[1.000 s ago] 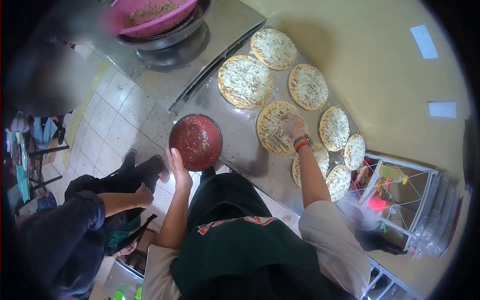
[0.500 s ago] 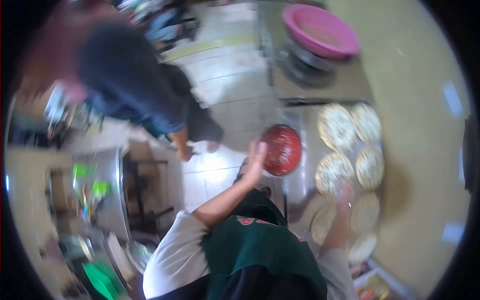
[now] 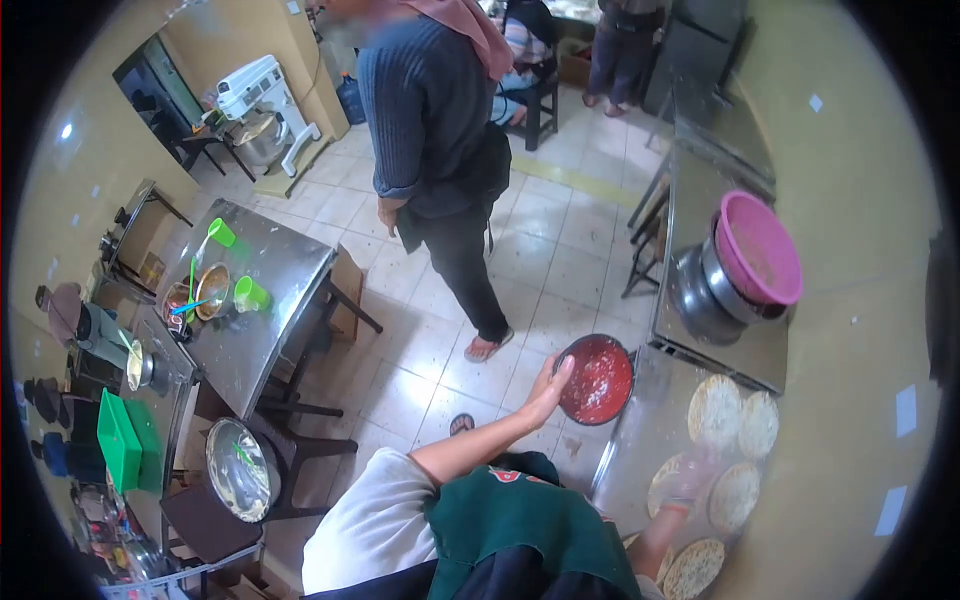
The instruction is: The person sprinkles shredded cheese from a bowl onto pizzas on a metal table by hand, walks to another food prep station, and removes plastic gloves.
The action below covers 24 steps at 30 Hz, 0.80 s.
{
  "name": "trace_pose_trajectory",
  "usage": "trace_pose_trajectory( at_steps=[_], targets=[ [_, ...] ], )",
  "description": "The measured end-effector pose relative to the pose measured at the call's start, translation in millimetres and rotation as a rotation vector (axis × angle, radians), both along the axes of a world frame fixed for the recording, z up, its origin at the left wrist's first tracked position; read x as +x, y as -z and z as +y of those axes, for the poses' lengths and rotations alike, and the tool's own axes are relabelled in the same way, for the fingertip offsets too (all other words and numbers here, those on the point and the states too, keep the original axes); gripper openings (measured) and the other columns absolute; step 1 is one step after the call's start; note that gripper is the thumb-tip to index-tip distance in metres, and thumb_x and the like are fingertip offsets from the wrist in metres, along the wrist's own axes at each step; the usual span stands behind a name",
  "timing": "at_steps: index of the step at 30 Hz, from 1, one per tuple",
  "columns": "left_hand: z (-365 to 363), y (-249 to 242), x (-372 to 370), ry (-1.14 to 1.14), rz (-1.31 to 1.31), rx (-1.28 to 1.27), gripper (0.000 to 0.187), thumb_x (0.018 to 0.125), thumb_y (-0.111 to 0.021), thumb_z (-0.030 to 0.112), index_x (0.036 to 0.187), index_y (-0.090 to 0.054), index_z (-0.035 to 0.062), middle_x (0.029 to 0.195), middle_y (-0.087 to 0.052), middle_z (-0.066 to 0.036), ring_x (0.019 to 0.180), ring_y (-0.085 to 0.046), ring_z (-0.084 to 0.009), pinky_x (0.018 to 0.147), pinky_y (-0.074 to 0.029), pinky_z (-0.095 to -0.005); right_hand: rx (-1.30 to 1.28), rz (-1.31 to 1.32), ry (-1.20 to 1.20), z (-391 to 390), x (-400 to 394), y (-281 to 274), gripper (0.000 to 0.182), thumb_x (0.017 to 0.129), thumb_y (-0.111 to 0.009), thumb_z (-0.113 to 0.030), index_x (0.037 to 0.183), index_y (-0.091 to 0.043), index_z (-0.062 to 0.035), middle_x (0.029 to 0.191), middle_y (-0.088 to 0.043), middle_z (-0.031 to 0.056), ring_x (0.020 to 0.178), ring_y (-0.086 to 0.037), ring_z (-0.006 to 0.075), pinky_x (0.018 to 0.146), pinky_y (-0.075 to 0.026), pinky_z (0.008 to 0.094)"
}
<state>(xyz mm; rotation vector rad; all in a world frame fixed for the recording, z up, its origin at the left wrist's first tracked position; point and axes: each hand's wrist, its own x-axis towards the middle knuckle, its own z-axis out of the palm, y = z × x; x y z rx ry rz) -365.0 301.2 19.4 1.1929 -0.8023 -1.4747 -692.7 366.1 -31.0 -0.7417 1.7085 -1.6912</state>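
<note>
My left hand point(image 3: 543, 395) grips the near-left rim of a round bowl point(image 3: 597, 380), red inside with white shreds in it, held out beside the metal table point(image 3: 640, 430). My right hand point(image 3: 690, 477), which seems to be in a thin clear glove, hovers over or touches a pale round flatbread point(image 3: 664, 484); motion smears its fingers. Around it on the table lie several more flatbreads, such as one at the far side point(image 3: 715, 408) and one at the near end point(image 3: 695, 569). White topping covers at least some of them. My right arm partly hides the nearer rounds.
A pink basin point(image 3: 760, 248) sits on metal pots point(image 3: 705, 295) on the table beyond. A person in dark clothes point(image 3: 435, 140) stands ahead. To the left are a steel table point(image 3: 290, 290) with green cups, a large metal bowl point(image 3: 240, 470) and a stand mixer point(image 3: 262, 110).
My view has tilted up and shows more of the room. The person ahead now stands upright in clearer view. My left hand still holds the bowl; my right is still over the flatbreads.
</note>
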Motion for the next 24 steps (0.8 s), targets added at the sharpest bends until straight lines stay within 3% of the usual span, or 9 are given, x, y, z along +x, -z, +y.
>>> trace_pose_trajectory(
  at_steps=[3, 7, 11, 14, 17, 20, 21, 23, 24],
  targets=[
    [-8.9, -2.0, 31.7, -0.033, 0.021, 0.016, 0.066, 0.081, -0.041, 0.049, 0.123, -0.026, 0.0001, 0.114, -0.041, -0.015, 0.106, -0.038, -0.0196, 0.09, -0.029, -0.0289, -0.073, 0.137, -0.296, -44.9, 119.1, -69.3, 0.012, 0.078, -0.053, -0.008, 0.087, -0.055, -0.0015, 0.078, -0.054, 0.0014, 0.067, -0.051, 0.01, 0.059, -0.044, 0.0221],
    [-36.0, 0.3, 86.2, -0.088, -0.014, -0.016, 0.065, 0.081, -0.041, 0.049, 0.121, -0.029, 0.0001, 0.112, -0.042, -0.016, 0.107, -0.038, -0.0208, 0.09, -0.03, -0.0297, -0.29, 0.711, -0.826, -95.5, 244.0, -123.1, 0.017, 0.073, -0.054, -0.006, 0.089, -0.059, -0.0031, 0.084, -0.058, 0.012, 0.078, -0.057, 0.0242, 0.072, -0.044, 0.0294],
    [-59.6, -14.0, 135.0, -0.045, -0.139, -0.151, 0.062, 0.081, -0.042, 0.049, 0.117, -0.035, -0.0005, 0.11, -0.044, -0.015, 0.105, -0.04, -0.0196, 0.089, -0.031, -0.029, -0.445, 1.18, -0.943, -162.9, 315.5, -78.5, 0.024, 0.075, -0.05, -0.012, 0.098, -0.054, -0.0039, 0.112, -0.046, 0.0163, 0.107, -0.039, 0.0325, 0.091, -0.033, 0.0386],
    [-85.4, -15.4, 161.7, -0.103, -0.217, -0.214, 0.063, 0.08, -0.042, 0.05, 0.116, -0.036, -0.0018, 0.111, -0.044, -0.016, 0.105, -0.041, -0.0209, 0.088, -0.032, -0.0287, -0.152, 1.235, -0.931, -179.2, 368.0, -83.6, 0.028, 0.075, -0.047, -0.029, 0.093, -0.054, -0.0091, 0.1, -0.051, 0.0134, 0.093, -0.048, 0.0304, 0.074, -0.04, 0.042],
    [-101.4, -18.3, 173.0, -0.113, -0.175, -0.214, 0.064, 0.08, -0.043, 0.05, 0.115, -0.037, -0.0025, 0.11, -0.045, -0.018, 0.103, -0.043, -0.0218, 0.088, -0.033, -0.0302, -0.001, 1.262, -1.332, -188.9, 375.2, -56.2, 0.017, 0.073, -0.049, -0.022, 0.081, -0.056, -0.0078, 0.083, -0.055, 0.0119, 0.084, -0.052, 0.0271, 0.071, -0.041, 0.041],
    [-124.0, 17.8, 156.6, -0.061, -0.364, -0.207, 0.067, 0.077, -0.046, 0.051, 0.114, -0.039, -0.0048, 0.107, -0.049, -0.021, 0.099, -0.047, -0.0267, 0.086, -0.036, -0.0337, -0.503, 1.29, -1.291, -198.3, 336.5, -46.0, 0.012, 0.067, -0.053, -0.014, 0.078, -0.057, -0.0089, 0.086, -0.056, 0.0101, 0.085, -0.051, 0.0274, 0.075, -0.041, 0.0378],
    [-135.3, 29.5, 146.3, 0.05, -0.267, -0.177, 0.068, 0.075, -0.048, 0.051, 0.114, -0.039, -0.0045, 0.108, -0.048, -0.022, 0.1, -0.048, -0.0288, 0.085, -0.036, -0.0342, -0.362, 1.111, -1.042, -195.4, 330.8, -38.1, 0.015, 0.066, -0.053, -0.014, 0.079, -0.056, -0.0073, 0.087, -0.055, 0.0112, 0.087, -0.05, 0.028, 0.077, -0.041, 0.0378],
    [-132.1, -7.9, 120.4, 0.07, -0.441, -0.116, 0.066, 0.074, -0.048, 0.051, 0.114, -0.041, -0.0007, 0.106, -0.05, -0.022, 0.1, -0.048, -0.0315, 0.085, -0.037, -0.035, -0.152, 1.251, -0.959, -193.4, 309.7, -59.2, 0.019, 0.069, -0.052, -0.016, 0.084, -0.056, -0.0041, 0.09, -0.055, 0.0144, 0.091, -0.049, 0.03, 0.082, -0.038, 0.039],
    [-136.0, 0.4, 100.8, 0.044, -0.449, -0.113, 0.066, 0.073, -0.048, 0.052, 0.113, -0.041, -0.0003, 0.104, -0.051, -0.022, 0.098, -0.048, -0.0315, 0.084, -0.038, -0.0348, -0.252, 1.371, -0.819, -190.0, 295.4, -58.0, 0.019, 0.071, -0.05, -0.016, 0.085, -0.055, -0.0035, 0.089, -0.055, 0.0145, 0.085, -0.051, 0.0312, 0.076, -0.04, 0.0397]
  ],
)
